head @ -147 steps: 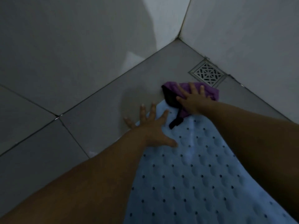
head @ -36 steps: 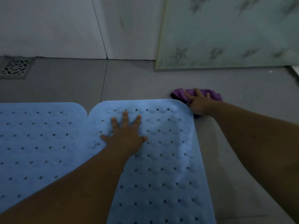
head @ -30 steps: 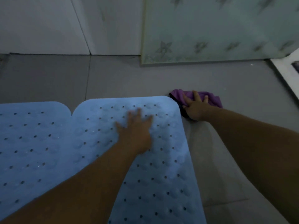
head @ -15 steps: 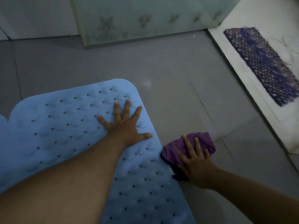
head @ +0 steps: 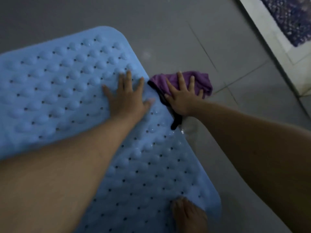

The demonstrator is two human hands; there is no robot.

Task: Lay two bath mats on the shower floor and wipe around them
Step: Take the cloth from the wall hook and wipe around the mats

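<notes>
Two hands flat | left hand [head: 127, 100] on blue mat [head: 64, 84] | right hand [head: 182, 96] presses purple cloth [head: 200, 81]

The light is staying dim and bluish everywhere; motion blur is softening the left hand [head: 125, 96], and the upper right is looking brighter.

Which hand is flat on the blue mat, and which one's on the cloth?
The left hand lies flat on the blue bath mat; the right hand presses the purple cloth beside the mat's edge.
</notes>
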